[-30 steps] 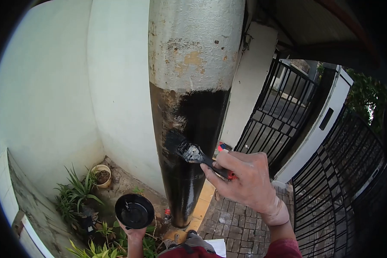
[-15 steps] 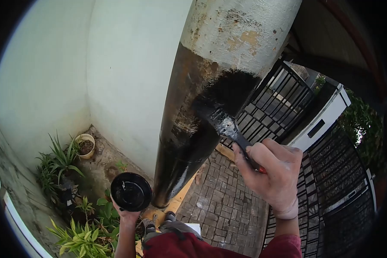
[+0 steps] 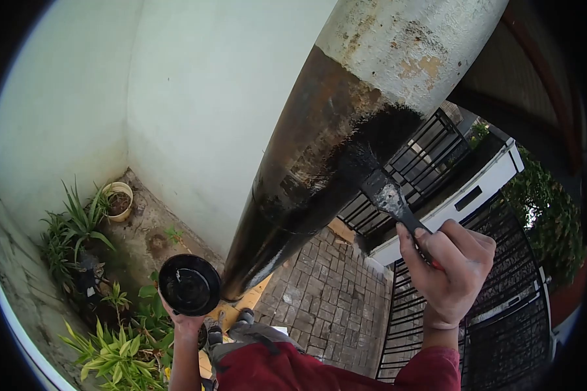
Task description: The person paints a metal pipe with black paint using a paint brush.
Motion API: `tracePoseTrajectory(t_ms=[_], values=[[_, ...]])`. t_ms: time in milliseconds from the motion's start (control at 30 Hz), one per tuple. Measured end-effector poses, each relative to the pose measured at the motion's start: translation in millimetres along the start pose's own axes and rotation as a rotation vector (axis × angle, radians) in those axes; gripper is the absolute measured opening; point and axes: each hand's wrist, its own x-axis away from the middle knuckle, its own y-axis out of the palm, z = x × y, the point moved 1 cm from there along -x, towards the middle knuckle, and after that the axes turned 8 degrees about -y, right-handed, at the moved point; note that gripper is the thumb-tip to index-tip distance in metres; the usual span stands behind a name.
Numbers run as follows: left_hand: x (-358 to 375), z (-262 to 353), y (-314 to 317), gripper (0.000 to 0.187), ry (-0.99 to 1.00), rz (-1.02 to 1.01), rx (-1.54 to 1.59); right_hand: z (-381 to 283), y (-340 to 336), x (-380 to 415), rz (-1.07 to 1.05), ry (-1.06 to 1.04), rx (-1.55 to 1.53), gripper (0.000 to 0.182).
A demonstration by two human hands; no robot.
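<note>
My right hand (image 3: 451, 264) is closed round the handle of a paintbrush (image 3: 391, 195). Its dark bristles touch the right side of a round pillar (image 3: 293, 150). Wet-looking black paint (image 3: 388, 133) covers a patch around and above the bristles. Higher up, the pillar is pale and flaking; a brown, worn band lies below that, and its lower part is glossy black. At lower left, my left hand (image 3: 182, 320) holds a round black bowl (image 3: 189, 285) from below, with dark paint inside. Most of the left fingers are hidden under the bowl.
A pale wall (image 3: 202, 98) stands to the left of the pillar. Green plants (image 3: 120, 355) and a cream pot (image 3: 119, 201) are at lower left. Brick paving (image 3: 326, 293) lies below, and a black metal gate (image 3: 502, 300) stands at right. A white-topped gate post (image 3: 469, 195) rises behind the brush.
The view has shifted, and the pillar appears more tilted. My right hand and the brush have moved right, with the bristles now at the pillar's right side. The left hand still holds the bowl.
</note>
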Motion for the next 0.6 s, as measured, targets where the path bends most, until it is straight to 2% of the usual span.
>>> tracePoseTrajectory(t_ms=[67,133,233,267,333,367,400,467,500,533,600], values=[[0.3,5.1,-4.4,0.055,-0.009,-0.01,-0.023,-2.4,20.9,-4.2,-0.231,-0.18,-0.075,0.025],[-8.3,2.5,-18.4,0.054,0.019,0.001,-0.045,-4.4,17.7,-5.2,-0.305,-0.217,-0.168,0.026],[-9.9,-1.8,-24.1,0.053,-0.021,0.023,0.01,11.5,-2.6,0.7,0.053,-0.054,0.014,0.023],[-6.9,-3.6,-16.9,0.054,-0.05,0.029,0.043,11.7,3.6,-2.7,0.048,-0.051,0.013,0.023],[4.0,-8.0,-9.4,0.057,-0.084,0.001,-0.017,5.9,25.4,-11.5,-0.329,-0.202,-0.179,0.022],[5.9,-9.2,-9.5,0.059,-0.093,-0.005,-0.024,3.3,34.8,-7.7,-0.371,-0.301,-0.191,0.022],[6.7,-10.6,-9.3,0.06,-0.101,-0.015,-0.027,0.5,25.6,-4.5,-0.378,-0.3,-0.19,0.022],[4.1,-12.3,-2.0,0.06,-0.09,-0.046,-0.062,-2.0,-3.2,0.1,-0.234,-0.15,-0.112,0.021],[3.1,-12.3,-1.4,0.06,-0.09,-0.065,-0.115,-0.9,-5.1,4.8,-0.006,-0.144,0.075,0.022],[-1.8,-14.2,-9.1,0.06,-0.091,-0.071,-0.106,1.0,1.9,0.3,-0.006,-0.152,0.083,0.022],[-2.9,-14.8,-35.8,0.058,-0.11,0.065,-0.024,0.2,21.3,-9.9,-0.359,-0.136,-0.119,0.024]])
